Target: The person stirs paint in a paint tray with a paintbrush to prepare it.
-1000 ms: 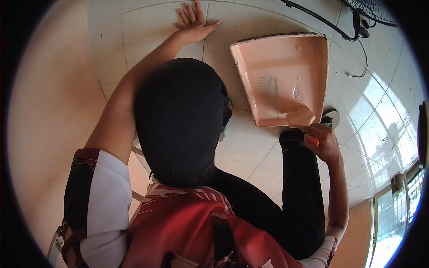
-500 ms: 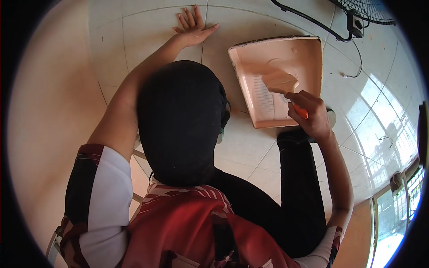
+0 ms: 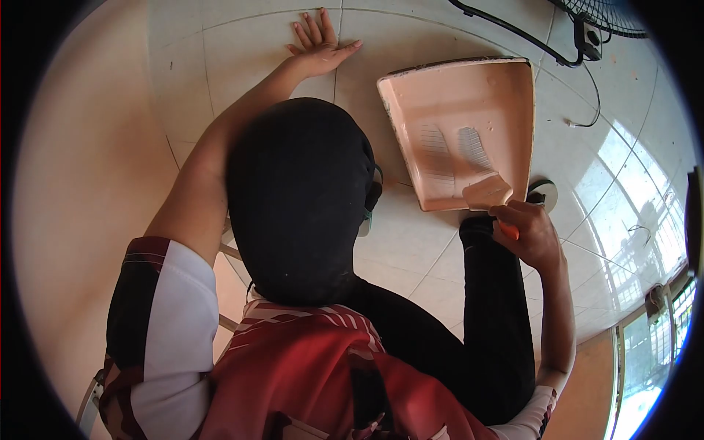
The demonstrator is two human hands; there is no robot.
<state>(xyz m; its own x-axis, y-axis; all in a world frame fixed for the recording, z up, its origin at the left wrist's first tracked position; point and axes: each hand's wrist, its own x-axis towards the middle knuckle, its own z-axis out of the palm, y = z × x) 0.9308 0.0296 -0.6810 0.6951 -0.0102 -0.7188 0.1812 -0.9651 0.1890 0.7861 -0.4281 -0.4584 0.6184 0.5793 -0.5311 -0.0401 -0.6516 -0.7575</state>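
On the tiled floor my left hand [image 3: 320,56] lies flat with its fingers spread, holding nothing. My right hand [image 3: 534,233] is closed around the orange handle of a paint brush [image 3: 487,192]. The brush's head is coated in peach paint and rests at the near end of a paint tray [image 3: 402,117]. Peach paint covers the inside of the tray, and two ribbed patches show through it, left and right of its middle.
A black fan stand with a fan grille [image 3: 612,16] is at the top right, its thin cable [image 3: 598,95] on the floor. My foot in a sandal [image 3: 544,192] is right of the tray's near corner. A peach wall [image 3: 88,191] rises at the left.
My right hand has drawn the brush toward me, from the middle of the tray to its near end. A second ribbed patch now shows. My left hand has stayed in place.
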